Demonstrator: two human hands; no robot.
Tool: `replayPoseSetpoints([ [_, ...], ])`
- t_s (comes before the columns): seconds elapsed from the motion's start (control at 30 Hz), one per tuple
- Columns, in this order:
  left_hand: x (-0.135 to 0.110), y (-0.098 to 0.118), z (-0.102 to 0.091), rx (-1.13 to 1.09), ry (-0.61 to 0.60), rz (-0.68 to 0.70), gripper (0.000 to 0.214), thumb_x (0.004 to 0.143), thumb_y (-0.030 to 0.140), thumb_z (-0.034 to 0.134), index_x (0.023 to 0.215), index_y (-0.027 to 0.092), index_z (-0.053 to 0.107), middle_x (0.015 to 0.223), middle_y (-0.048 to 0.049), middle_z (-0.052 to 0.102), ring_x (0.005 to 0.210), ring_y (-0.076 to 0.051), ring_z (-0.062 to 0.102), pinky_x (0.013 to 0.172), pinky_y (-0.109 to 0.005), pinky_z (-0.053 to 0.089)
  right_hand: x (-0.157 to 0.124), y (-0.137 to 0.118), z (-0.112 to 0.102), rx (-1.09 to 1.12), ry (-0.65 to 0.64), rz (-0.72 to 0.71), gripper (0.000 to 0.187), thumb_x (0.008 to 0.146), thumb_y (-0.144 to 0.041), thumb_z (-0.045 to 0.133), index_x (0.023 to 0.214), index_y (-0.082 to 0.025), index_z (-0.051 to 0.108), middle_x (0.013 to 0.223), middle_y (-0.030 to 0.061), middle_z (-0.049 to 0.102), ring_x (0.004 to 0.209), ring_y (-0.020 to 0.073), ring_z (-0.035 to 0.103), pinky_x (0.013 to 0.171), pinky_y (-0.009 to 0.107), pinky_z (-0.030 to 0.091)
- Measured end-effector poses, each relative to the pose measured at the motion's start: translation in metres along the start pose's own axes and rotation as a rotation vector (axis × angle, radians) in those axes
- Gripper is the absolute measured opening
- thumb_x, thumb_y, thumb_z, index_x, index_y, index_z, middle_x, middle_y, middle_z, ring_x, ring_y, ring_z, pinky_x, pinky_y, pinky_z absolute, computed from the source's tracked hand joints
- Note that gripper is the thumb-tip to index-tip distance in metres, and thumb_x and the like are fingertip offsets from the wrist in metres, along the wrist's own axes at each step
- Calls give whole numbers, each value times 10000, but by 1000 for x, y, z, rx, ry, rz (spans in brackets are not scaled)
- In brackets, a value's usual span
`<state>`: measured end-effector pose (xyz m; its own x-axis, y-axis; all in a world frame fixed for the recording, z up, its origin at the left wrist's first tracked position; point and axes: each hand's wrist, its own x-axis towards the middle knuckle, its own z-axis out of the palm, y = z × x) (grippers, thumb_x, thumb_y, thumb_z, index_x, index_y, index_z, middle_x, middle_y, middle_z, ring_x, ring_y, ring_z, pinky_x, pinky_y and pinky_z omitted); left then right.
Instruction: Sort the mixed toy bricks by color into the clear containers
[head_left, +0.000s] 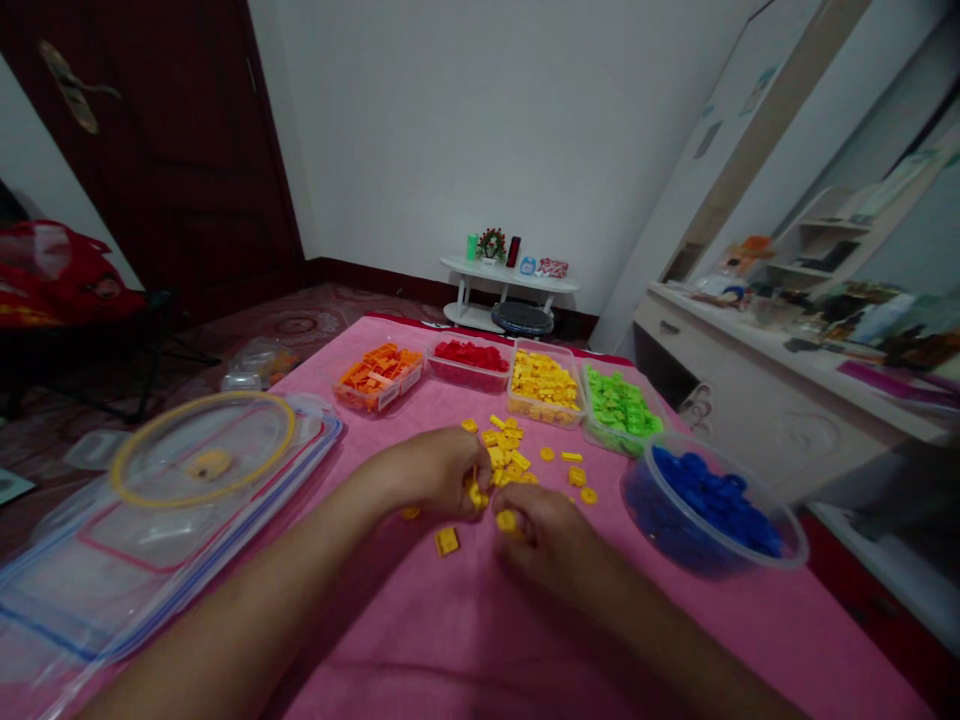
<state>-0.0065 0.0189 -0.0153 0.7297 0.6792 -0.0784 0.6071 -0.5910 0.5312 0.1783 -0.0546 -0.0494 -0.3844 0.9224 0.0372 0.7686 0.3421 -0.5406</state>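
My left hand point(427, 470) is curled, pinching a small yellow brick point(477, 494) at its fingertips. My right hand point(544, 530) is closed around another yellow piece point(507, 520) just beside it; the two hands nearly touch over the pink tablecloth point(465, 640). A loose pile of yellow bricks point(510, 452) lies right behind the hands. One yellow brick point(447, 541) sits alone in front of my left hand.
Behind the pile stand tubs of orange point(377, 376), red point(470, 362), yellow point(544, 384) and green point(619, 405) bricks. A round bowl of blue pieces point(709, 510) is at the right. Stacked clear lids point(172, 500) lie at the left. A white desk point(765, 380) flanks the right.
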Motion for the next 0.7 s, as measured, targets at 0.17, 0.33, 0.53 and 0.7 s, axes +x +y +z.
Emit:
replayPoseSetpoints([
  [0.17,8,-21,-20,-101,379,-88,168,652,208,646,806,164,696,712,-15,685,609,-132,600,538,-202,406,24,9,-28,-262,40,94,293,745,-200,533,1027,-164,607,1022,97,644,895,208,566,758,294,376],
  [0.33,16,-19,-17,-160,511,-72,207,695,241,655,877,148,691,782,-37,702,641,-139,622,565,-219,448,26,14,-8,-287,-52,129,281,678,-104,524,926,-164,642,938,99,662,874,224,592,751,317,387],
  [0.53,16,3,-11,-275,657,147,282,739,261,651,1012,192,674,1016,-48,680,848,-156,628,660,-231,511,32,20,-10,584,189,214,153,687,-241,594,820,-181,547,553,-36,553,463,124,503,476,242,366],
  [0.7,12,20,-8,-312,597,237,261,737,211,638,992,222,689,1046,-37,676,946,-180,609,788,-284,507,31,13,-8,1568,185,318,248,672,-244,667,866,-171,532,634,-41,591,453,56,505,421,153,361],
])
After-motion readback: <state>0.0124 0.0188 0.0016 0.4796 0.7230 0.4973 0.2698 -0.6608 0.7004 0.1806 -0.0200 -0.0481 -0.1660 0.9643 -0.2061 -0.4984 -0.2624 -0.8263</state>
